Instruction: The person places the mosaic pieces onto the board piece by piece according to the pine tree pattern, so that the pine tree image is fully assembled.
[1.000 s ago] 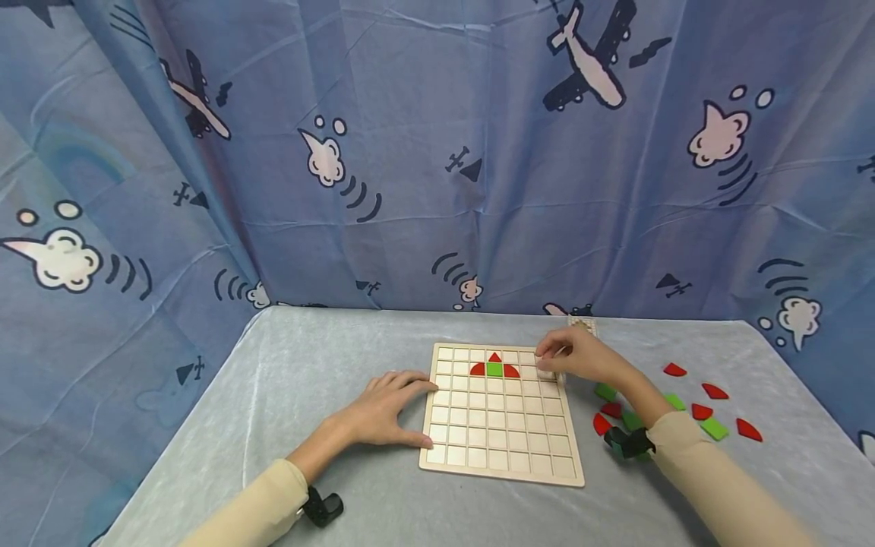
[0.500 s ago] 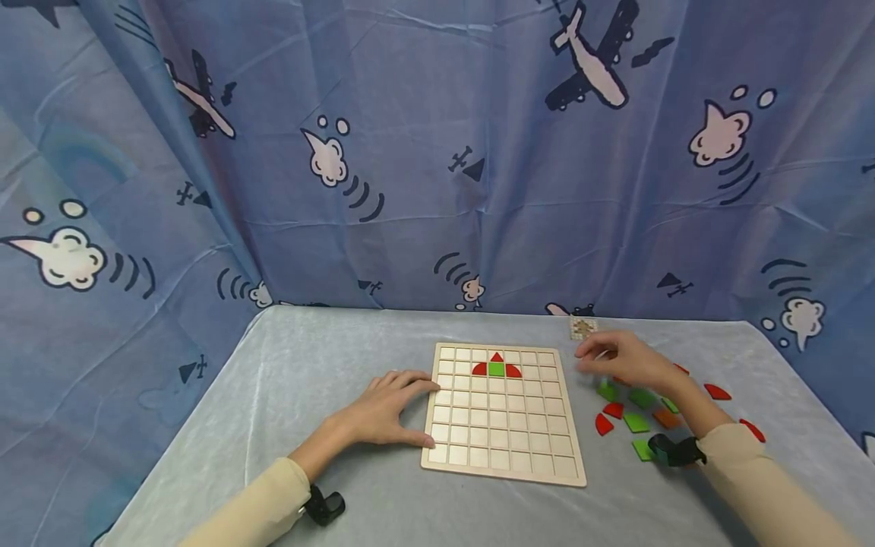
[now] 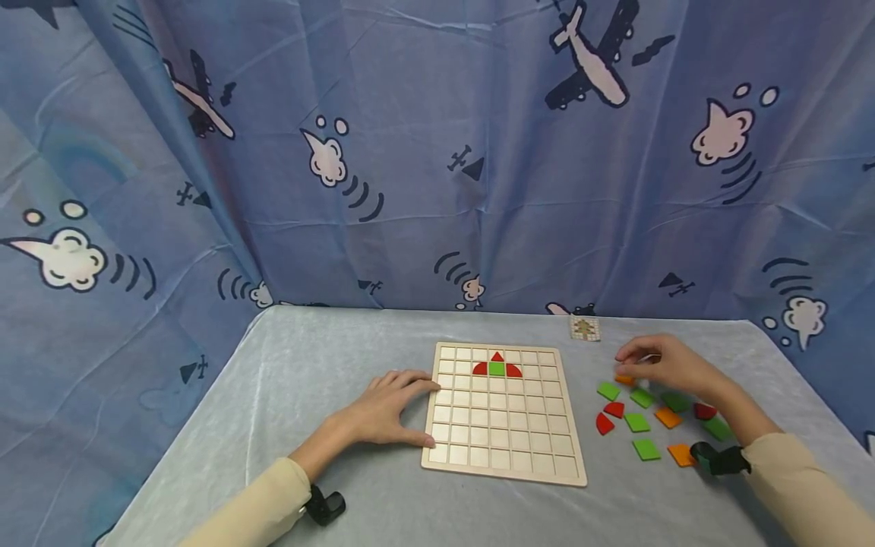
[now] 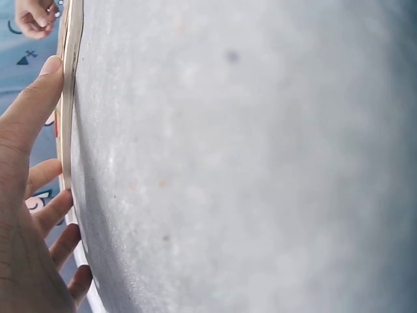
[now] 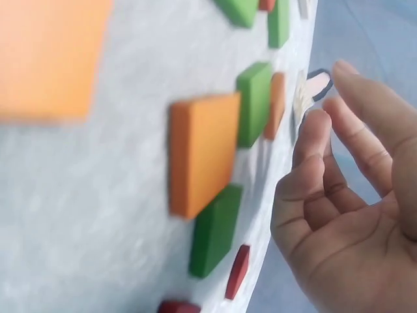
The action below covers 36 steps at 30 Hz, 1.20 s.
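Observation:
My left hand [image 3: 383, 410] rests at the left side of a pale wooden grid board [image 3: 502, 414], thumb and fingertips along its rim. The left wrist view shows those fingers spread against the board's edge [image 4: 68, 130]. On the board, a red triangle [image 3: 497, 357] sits above a green square [image 3: 497, 369], flanked by two red quarter-round tiles [image 3: 514, 371]. Over the loose tiles on the right hovers my right hand [image 3: 663, 363], close above an orange tile [image 3: 625, 379]. Its fingers are loosely bent with a gap to the thumb, holding nothing in the right wrist view.
Several green tiles [image 3: 645, 450], orange tiles [image 3: 668, 417] and red tiles [image 3: 604, 424] lie scattered right of the board. A small pattern card [image 3: 585, 328] lies near the table's back edge. Behind it hangs a blue printed curtain [image 3: 410, 152].
My right hand has moved right, from the board's upper right corner to above the loose tiles, uncovering the card and some tiles. My left hand has stayed at the board's edge.

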{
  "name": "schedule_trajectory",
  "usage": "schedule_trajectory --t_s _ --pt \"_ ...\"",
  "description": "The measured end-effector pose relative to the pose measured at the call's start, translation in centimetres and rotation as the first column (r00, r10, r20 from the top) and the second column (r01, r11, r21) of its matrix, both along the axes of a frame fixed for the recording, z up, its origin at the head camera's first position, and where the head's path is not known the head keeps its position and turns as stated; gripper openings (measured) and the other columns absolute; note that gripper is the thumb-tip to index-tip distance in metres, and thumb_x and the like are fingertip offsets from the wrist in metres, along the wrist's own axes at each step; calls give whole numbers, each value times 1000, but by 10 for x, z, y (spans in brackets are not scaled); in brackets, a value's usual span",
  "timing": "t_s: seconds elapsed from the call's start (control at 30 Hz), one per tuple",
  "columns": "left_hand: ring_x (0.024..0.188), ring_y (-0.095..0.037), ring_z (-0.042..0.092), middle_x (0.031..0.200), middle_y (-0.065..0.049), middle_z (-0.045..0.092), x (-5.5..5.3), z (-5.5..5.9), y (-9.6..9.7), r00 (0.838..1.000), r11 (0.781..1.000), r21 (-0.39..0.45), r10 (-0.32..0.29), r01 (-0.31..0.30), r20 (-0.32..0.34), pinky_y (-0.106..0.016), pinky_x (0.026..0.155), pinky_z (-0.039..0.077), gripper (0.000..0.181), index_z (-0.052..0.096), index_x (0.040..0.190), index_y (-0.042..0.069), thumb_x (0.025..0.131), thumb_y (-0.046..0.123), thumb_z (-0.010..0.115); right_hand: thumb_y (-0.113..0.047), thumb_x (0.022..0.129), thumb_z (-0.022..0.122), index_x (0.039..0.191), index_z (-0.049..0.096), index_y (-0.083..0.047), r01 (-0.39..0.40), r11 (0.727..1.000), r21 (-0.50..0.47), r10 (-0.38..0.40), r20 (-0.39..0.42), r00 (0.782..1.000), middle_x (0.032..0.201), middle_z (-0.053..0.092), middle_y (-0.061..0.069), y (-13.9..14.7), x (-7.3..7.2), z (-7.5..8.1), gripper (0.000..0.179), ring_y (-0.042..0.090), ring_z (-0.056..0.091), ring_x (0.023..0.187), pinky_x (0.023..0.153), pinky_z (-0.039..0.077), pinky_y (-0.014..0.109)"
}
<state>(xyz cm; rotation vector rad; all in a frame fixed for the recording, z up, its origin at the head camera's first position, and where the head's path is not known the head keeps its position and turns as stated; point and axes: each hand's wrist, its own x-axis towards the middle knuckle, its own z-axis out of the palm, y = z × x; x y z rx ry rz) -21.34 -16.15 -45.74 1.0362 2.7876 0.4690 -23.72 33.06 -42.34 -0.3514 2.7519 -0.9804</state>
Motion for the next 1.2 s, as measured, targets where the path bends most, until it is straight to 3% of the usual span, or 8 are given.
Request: schedule_trajectory --t_s 0.2,0.4,0.63,1.2 --pt "141 -22 37 155 7 38 0 -1 0 1000 1000 -6 5 -4 14 -51 109 33 85 41 148 35 76 75 65 -30 90 73 110 70 -6 10 1000 28 -9 -39 999 101 70 7 10 0 -7 31 4 58 83 70 51 23" --pt "141 -22 37 155 8 38 -1 -2 0 1000 1000 -9 5 -5 14 -51 109 33 86 41 148 36 76 76 65 -30 87 76 109 70 -5 8 999 43 -7 -17 1000 95 69 6 15 -1 -13 34 6 58 78 67 50 23" --pt "141 -21 38 154 8 39 -1 -2 1 1000 1000 -12 6 -6 6 -51 109 33 85 41 147 36 76 76 64 -29 84 78 107 71 -6 -27 997 75 30 -45 999 95 69 4 13 -1 -17 33 3 56 78 70 50 21" --pt "140 -23 38 153 6 40 1 1 1 1000 1000 -2 3 -3 1 -51 110 33 86 42 147 34 75 75 66 -22 84 78 104 70 -8 -43 999 -3 43 -63 997 93 68 5 12 1 -19 26 6 58 77 69 50 22"
